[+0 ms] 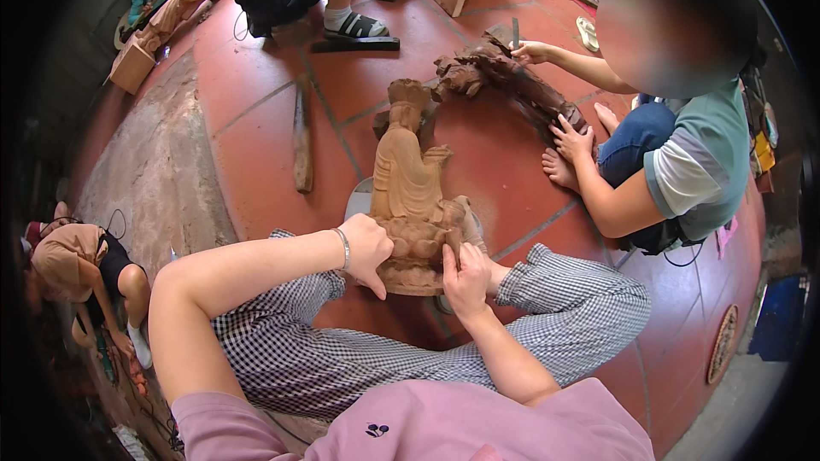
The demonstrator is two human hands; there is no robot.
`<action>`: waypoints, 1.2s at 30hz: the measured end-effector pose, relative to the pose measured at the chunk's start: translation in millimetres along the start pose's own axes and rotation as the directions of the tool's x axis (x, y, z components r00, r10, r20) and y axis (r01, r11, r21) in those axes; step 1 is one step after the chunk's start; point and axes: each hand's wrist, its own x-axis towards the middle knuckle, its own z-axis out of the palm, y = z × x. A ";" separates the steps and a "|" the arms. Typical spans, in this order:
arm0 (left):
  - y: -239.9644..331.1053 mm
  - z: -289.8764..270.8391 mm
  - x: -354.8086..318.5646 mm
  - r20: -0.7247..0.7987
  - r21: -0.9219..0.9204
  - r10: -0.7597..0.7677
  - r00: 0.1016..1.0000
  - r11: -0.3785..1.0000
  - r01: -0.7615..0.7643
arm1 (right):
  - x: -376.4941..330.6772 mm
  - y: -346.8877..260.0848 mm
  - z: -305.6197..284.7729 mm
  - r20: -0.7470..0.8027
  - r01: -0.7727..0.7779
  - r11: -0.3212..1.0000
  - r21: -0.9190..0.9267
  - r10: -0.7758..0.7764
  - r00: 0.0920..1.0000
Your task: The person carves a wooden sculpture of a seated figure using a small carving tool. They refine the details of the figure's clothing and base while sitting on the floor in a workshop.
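Pink shirt (418, 423) fabric lies nearest, at six o'clock. Beyond it, the right hand (466, 280) pinches a small brown piece (452, 242) beside the carved statue (401, 172); the left hand (367, 249), fingers curled, thumb down, flanks its base, hold unclear. Both sit similarly near. It rises from between them, long axis toward twelve: tan, robed, seated above lotus petals.

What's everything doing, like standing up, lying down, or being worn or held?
Carved statue: upright.
Left hand: at the statue's base, thumb stretched out.
Right hand: at the base, fingers bent.
Dark carved wood: under a co-worker's hand.
Wooden stick: lying on the floor.
Dark sandal: worn.
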 end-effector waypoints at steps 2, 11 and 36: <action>-0.9 0.2 0.3 -0.014 0.006 0.008 1.000 1.000 -0.008 | 5.4 3.3 0.3 -0.005 -0.001 1.000 -0.026 0.001 1.000; -0.5 0.7 0.1 -0.022 0.007 0.006 1.000 1.000 -0.006 | -0.2 -2.3 -3.7 -0.009 0.037 0.999 -0.038 -0.037 0.999; -1.2 4.1 4.2 -0.015 0.013 -0.002 1.000 1.000 0.003 | 6.1 6.3 2.6 -0.053 0.072 0.995 -0.075 -0.076 0.996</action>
